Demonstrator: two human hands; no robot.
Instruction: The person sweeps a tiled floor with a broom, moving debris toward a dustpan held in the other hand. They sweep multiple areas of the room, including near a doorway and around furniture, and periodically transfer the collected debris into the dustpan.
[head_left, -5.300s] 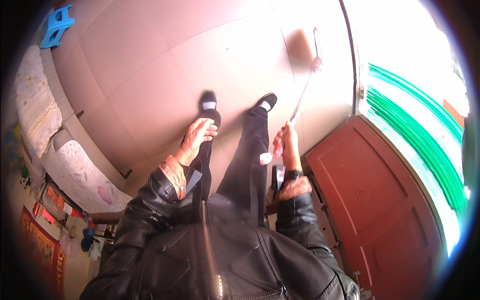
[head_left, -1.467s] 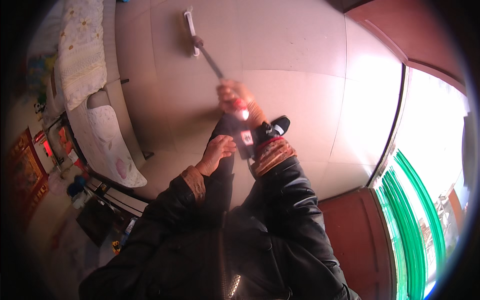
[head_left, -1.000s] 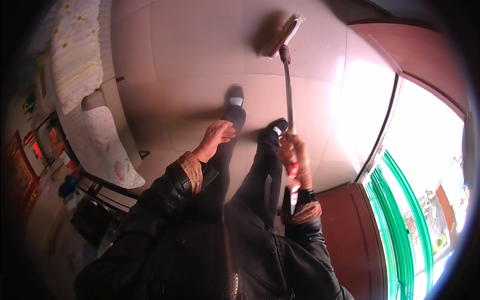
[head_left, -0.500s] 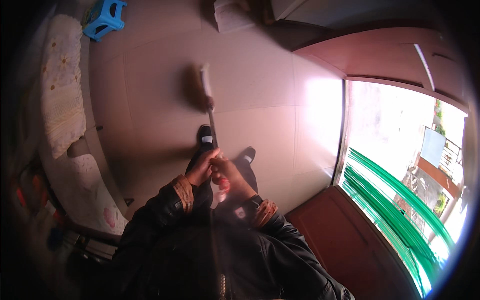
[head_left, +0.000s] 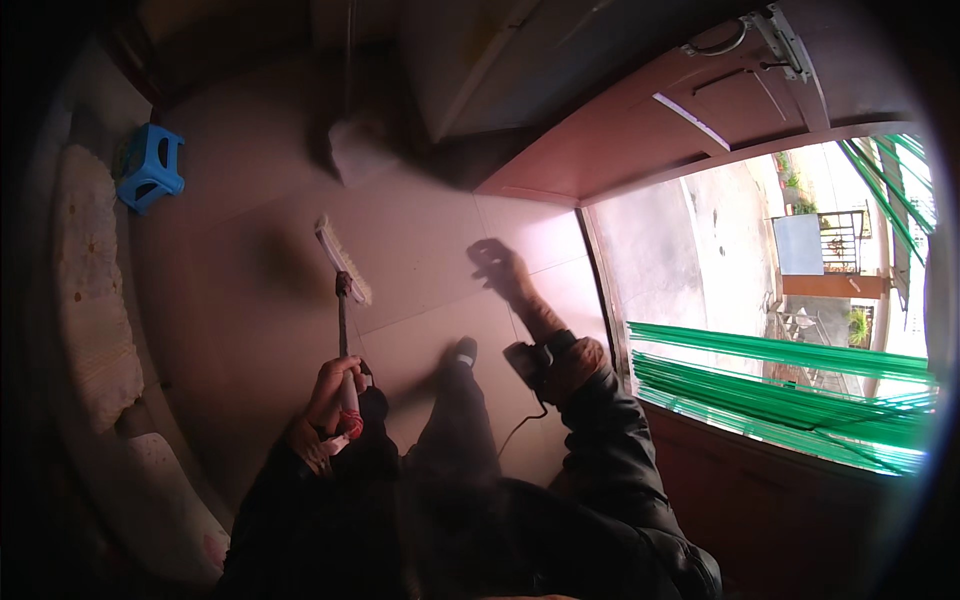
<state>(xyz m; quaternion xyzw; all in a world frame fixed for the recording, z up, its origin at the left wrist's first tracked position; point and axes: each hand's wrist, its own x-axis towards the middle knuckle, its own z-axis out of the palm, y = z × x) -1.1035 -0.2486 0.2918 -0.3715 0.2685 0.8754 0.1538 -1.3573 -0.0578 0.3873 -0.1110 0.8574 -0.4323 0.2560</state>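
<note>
My left hand (head_left: 333,392) is wrapped round the handle of a broom (head_left: 343,322), just above a red-wrapped part of it. The broom's head, with pale bristles, is ahead of my left foot and slants across the tiled floor. My right hand (head_left: 507,275) is off the handle and stretched out forward to the right, with its fingers apart and nothing in them. A dark device with a thin cord sits at my right wrist. Beyond the broom stands a whitish dustpan (head_left: 358,152), its long upright stick partly lost in shadow.
A blue plastic stool (head_left: 152,168) stands at the far left, near a cushioned bench (head_left: 95,290). On the right a reddish-brown door (head_left: 680,120) borders a bright doorway, where a curtain of green strips (head_left: 760,390) hangs. Dark furniture is at the far side.
My right hand has let go of the broom and reached forward right. My left hand and the broom have shifted left. The view has moved toward the dustpan and door.
</note>
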